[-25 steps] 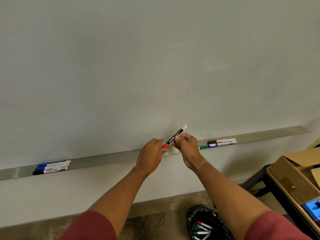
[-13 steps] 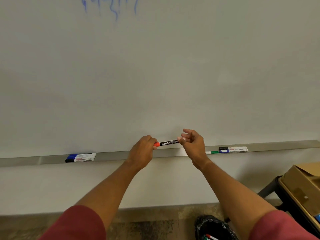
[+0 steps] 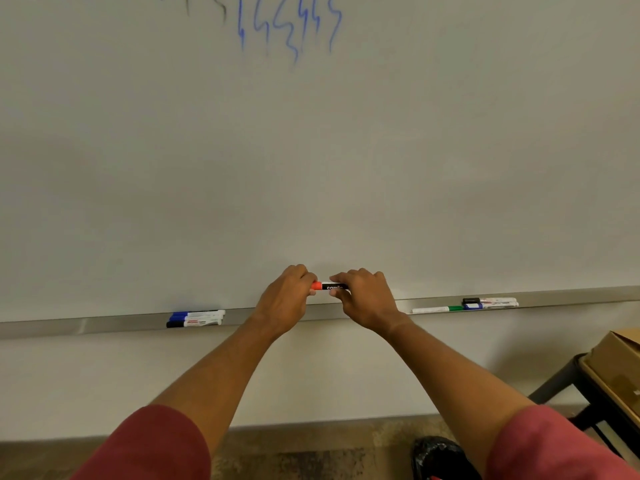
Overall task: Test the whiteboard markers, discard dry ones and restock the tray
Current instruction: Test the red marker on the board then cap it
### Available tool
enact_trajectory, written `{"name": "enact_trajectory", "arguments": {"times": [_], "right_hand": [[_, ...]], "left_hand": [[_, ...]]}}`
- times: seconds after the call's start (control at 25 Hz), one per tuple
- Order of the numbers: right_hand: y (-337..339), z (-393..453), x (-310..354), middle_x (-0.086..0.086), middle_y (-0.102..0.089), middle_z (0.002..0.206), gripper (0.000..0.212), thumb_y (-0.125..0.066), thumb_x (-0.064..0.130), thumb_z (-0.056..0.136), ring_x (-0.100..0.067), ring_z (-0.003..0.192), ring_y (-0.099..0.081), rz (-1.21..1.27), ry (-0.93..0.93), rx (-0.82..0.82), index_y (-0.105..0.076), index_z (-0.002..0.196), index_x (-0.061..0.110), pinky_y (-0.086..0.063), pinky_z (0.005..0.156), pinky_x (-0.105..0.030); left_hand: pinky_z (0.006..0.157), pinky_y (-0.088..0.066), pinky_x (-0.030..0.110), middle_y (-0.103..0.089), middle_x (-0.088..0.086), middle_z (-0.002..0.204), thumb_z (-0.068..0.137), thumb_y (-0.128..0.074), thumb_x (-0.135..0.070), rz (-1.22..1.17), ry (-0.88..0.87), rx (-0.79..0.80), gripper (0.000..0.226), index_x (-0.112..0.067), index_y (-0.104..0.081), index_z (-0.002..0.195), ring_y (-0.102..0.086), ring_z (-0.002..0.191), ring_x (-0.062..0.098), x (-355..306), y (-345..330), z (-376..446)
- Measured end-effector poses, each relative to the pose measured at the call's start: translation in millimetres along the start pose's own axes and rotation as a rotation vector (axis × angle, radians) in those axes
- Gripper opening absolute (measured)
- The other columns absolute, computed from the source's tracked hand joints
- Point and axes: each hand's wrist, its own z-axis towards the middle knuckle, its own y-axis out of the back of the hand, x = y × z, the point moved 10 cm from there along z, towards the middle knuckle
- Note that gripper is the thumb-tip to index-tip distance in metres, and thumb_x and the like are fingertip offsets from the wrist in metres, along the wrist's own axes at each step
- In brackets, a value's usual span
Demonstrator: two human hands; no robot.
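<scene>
The left hand covers most of the red cap of the marker, and the right hand covers its other end, so only part of the label shows. The black and blue scribbles run off the top edge. The cardboard box is cut off at the right. The black bin is cut off at the bottom. Labels on the tray's markers are too small to read.

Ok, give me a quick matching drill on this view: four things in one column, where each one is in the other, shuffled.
Things:
1. red-capped black marker
2. three blue and black capped markers
3. green-capped white marker
4. blue zigzag scribbles

Places:
A. tray, right of the hands
B. top of the whiteboard
C. held between both hands
D. tray, left of the hands

Pairs: 1-C, 2-D, 3-A, 4-B
</scene>
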Motion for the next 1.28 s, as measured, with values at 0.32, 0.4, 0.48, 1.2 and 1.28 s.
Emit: {"name": "enact_trajectory", "arguments": {"times": [0.32,0.4,0.48,1.2,1.28], "right_hand": [[-12.1,16.3,76.8,0.007,-0.064,0.076,0.015,-0.055,0.034,0.095,-0.017,0.077,-0.054,-0.107,0.004,-0.172,-0.069,0.098,0.03,-0.021,0.071,-0.033],[-15.3,18.3,92.4,0.007,-0.064,0.072,0.011,-0.06,0.03,0.092,-0.018,0.072,-0.054,-0.123,0.004,-0.218,-0.071,0.094,0.029,-0.02,0.07,-0.033],[-18.2,19.4,103.0,0.007,-0.064,0.069,0.01,-0.063,0.028,0.089,-0.018,0.068,-0.054,-0.126,0.0,-0.259,-0.072,0.091,0.029,-0.021,0.069,-0.033],[-13.4,74.0,55.5,0.006,-0.07,0.085,0.012,-0.066,0.026,0.09,-0.019,0.085,-0.057,-0.094,-0.094,-0.297,-0.074,0.099,0.028,-0.02,0.076,-0.034],[-8.3,83.8,56.1,0.008,-0.068,0.08,0.011,-0.066,0.027,0.09,-0.018,0.081,-0.057,-0.056,-0.069,-0.338,-0.073,0.097,0.031,-0.021,0.074,-0.034]], "left_hand": [[0.08,-0.042,0.022,-0.059,0.007,0.109,0.094,-0.058,-0.017,-0.066,-0.032,-0.003,0.026,-0.012,-0.064,0.12,-0.055,0.095,0.017,64.8,27.0,-28.1],[0.082,-0.044,0.023,-0.06,0.006,0.109,0.094,-0.058,-0.016,-0.09,-0.033,0.014,0.028,-0.014,-0.064,0.121,-0.056,0.093,0.017,78.1,30.9,-30.8],[0.079,-0.043,0.021,-0.061,0.006,0.108,0.095,-0.057,-0.015,-0.103,-0.044,0.03,0.027,-0.014,-0.064,0.121,-0.054,0.088,0.014,92.9,33.2,-34.1],[0.078,-0.046,0.025,-0.06,0.012,0.1,0.087,-0.064,0.001,-0.107,0.097,-0.128,0.019,-0.003,-0.07,0.104,-0.06,0.088,0.024,185.5,58.1,-18.2],[0.076,-0.048,0.027,-0.061,0.014,0.097,0.083,-0.065,0.005,-0.11,0.087,-0.19,0.02,0.0,-0.07,0.102,-0.062,0.086,0.027,185.3,70.0,-13.4]]}}
